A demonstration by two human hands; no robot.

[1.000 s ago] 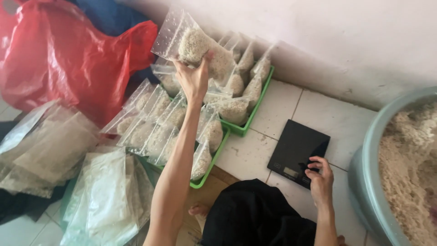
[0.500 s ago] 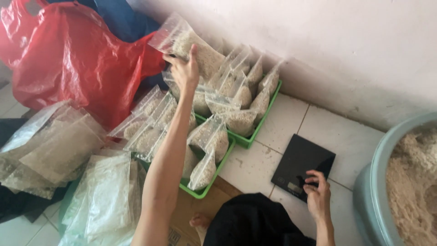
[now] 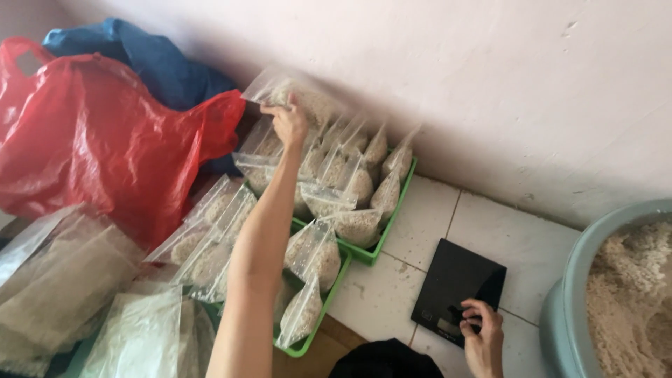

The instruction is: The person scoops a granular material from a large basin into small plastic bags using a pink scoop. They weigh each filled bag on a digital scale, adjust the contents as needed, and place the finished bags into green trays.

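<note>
Hands, two, bare, one person seated on the tiled floor [image 3: 427, 231].

Left hand [image 3: 288, 122]: arm stretched forward, grip closed on the top edge of a clear zip bag [image 3: 297, 98] part-filled with pale grain or crumb. Bag is held at the far end of the rear green tray [image 3: 371, 253], above the bags already standing there, close to the wall [image 3: 490, 84]. Whether it touches its neighbours cannot be told.

Right hand [image 3: 481, 336]: fingers curled loosely on the near edge of a flat black scale [image 3: 458, 287], holding nothing. Scale platform carries nothing.

Below and behind the left grip: filled bags [image 3: 353, 189] standing in rows in the rear tray; a second green tray [image 3: 318, 318], nearer the person, also lined with filled bags (a few leaning over its rim).

Further left of that grip: red plastic sack [image 3: 105, 147], blue sack [image 3: 154, 63] behind it, flat bags stacked [image 3: 63, 280].

Right of the right grip: grey-blue tub [image 3: 570, 301], holding plenty of loose pale material [image 3: 630, 294].

Progress, as judged: many bags packed and racked, both trays nearly full; the tub's remaining contents suggest a good share is unbagged.
</note>
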